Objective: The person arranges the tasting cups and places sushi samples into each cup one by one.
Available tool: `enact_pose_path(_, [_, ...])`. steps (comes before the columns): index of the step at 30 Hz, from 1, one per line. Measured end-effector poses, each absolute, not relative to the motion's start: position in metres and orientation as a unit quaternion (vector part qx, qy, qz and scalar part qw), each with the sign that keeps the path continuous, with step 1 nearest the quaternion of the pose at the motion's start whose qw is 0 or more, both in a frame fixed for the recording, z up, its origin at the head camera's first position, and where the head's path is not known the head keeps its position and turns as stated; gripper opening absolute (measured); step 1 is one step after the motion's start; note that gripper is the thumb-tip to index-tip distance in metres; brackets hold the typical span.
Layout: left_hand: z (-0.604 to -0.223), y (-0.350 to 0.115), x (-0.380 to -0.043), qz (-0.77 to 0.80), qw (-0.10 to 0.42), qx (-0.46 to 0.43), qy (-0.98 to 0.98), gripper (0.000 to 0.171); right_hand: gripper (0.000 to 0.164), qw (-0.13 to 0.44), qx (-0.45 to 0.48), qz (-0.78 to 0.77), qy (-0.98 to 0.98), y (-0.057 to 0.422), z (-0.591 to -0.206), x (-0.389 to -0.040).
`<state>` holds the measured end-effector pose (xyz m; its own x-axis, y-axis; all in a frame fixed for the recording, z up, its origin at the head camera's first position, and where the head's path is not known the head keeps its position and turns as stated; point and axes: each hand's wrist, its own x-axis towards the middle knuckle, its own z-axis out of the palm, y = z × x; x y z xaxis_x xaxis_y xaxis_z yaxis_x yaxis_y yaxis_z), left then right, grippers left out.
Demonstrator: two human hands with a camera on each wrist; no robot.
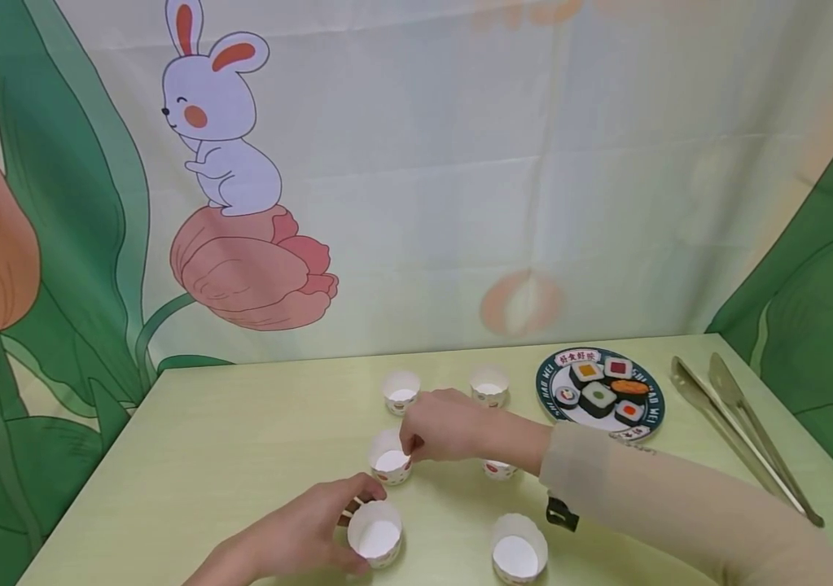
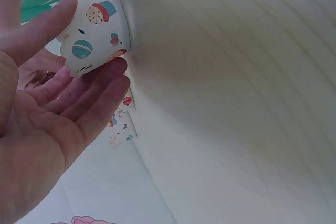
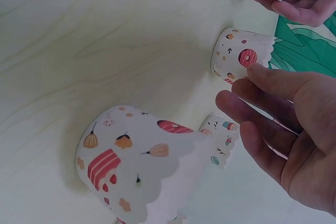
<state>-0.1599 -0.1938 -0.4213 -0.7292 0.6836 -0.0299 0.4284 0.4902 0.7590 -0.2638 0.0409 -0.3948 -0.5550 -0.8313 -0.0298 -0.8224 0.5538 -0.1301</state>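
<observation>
Cups point(image 1: 375, 537) are standing in two columns on the table point(image 1: 240, 456). The left hand point(image 1: 309, 521), half open, is gripping the left column's nearest cup between thumb and fingers. Toward twelve o'clock, the middle cup point(image 1: 390, 465) and far cup point(image 1: 401, 395) are following. The right hand point(image 1: 449, 425), fingers bent, is resting at the middle cup's three o'clock; whether it is gripping, I cannot tell. Its sleeve point(image 1: 643, 488) is partly hiding the right column point(image 1: 519, 555). A plate point(image 1: 545, 387) is lying at two o'clock, tongs point(image 1: 753, 452) beyond.
</observation>
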Motion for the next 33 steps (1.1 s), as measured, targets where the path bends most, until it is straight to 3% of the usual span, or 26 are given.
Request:
enact_pose_path(5, [-0.421,-0.192,-0.159,0.378,0.17,0.33,0.848,0.061,0.003,0.049,-0.465,-0.046,0.883,0.039,-0.395,-0.263])
enact_pose_path(14, [-0.419,-0.192,-0.157,0.361,0.164,0.341,0.852,0.062,0.025,0.075,-0.447,-0.064,0.889,0.047,-0.389,-0.267])
enact_pose_path(26, [-0.405,-0.197,-0.155,0.337,0.162,0.332,0.866,0.075,0.023,0.044,-0.466,-0.092,0.879,0.068,-0.385,-0.268])
enact_pose_path(33, [-0.396,-0.198,-0.161,0.344,0.154,0.324,0.868,0.065,0.021,0.035,-0.46,-0.109,0.881,0.08,-0.383,-0.263])
